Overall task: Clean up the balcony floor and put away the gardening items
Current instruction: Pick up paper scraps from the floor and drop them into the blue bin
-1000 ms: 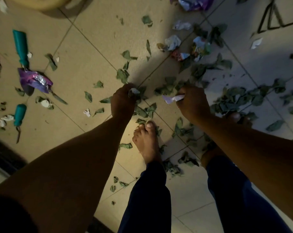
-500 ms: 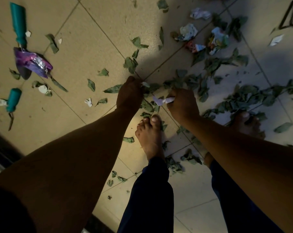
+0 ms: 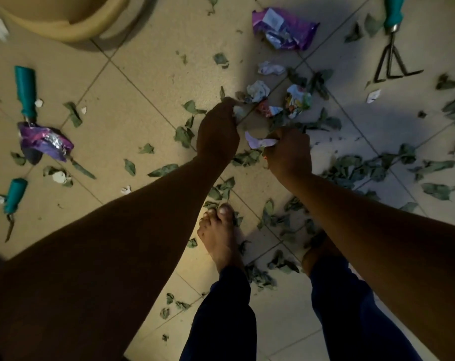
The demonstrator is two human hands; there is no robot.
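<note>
Dry green leaves [image 3: 351, 168] and crumpled paper scraps [image 3: 257, 91] litter the beige tiled floor [image 3: 116, 115]. My left hand [image 3: 217, 131] reaches down with fingers closed on litter at the floor beside the scraps. My right hand [image 3: 290, 152] is closed around gathered litter, a pale paper scrap [image 3: 257, 142] sticking out of it. Purple wrappers lie at the top [image 3: 283, 28] and at the left [image 3: 45, 142]. Teal-handled garden tools lie at the left [image 3: 25, 91], lower left [image 3: 13, 195], and a hand rake [image 3: 390, 56] at top right.
A yellow tub [image 3: 64, 24] stands at the top left. My bare feet [image 3: 219, 235] stand among the leaves below my hands. More leaves spread to the right edge.
My left hand has reached farther forward to the paper scraps. The view has tilted up, bringing the tub, top wrapper and rake into sight. My right hand still holds its scrap.
</note>
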